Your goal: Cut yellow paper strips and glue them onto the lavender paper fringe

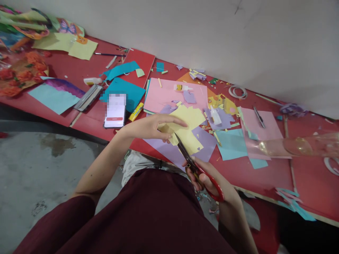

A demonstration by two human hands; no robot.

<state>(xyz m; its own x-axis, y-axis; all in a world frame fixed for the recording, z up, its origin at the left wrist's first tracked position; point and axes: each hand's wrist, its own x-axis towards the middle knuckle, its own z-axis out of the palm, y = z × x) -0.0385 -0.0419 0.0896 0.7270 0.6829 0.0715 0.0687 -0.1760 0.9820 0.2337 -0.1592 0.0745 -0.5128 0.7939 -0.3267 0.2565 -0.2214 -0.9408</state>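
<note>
My left hand (155,126) grips the near edge of a pale yellow sheet of paper (186,127), fingers lying over its top. My right hand (209,178) is closed in the red handles of a pair of scissors (197,167). The dark blades point up and left into the yellow sheet's lower edge. Under the yellow sheet lies purple paper (203,146) on the red table (265,173). A large pink sheet (169,95) lies just beyond.
A phone (114,111) and a yellow glue stick (136,112) lie left of my hand. Teal, light blue and pink sheets, scraps, small glue bottles (215,115), a metal ruler (88,97) and a clear plastic bottle (299,145) cover the table. A white wall stands behind; grey floor lies at left.
</note>
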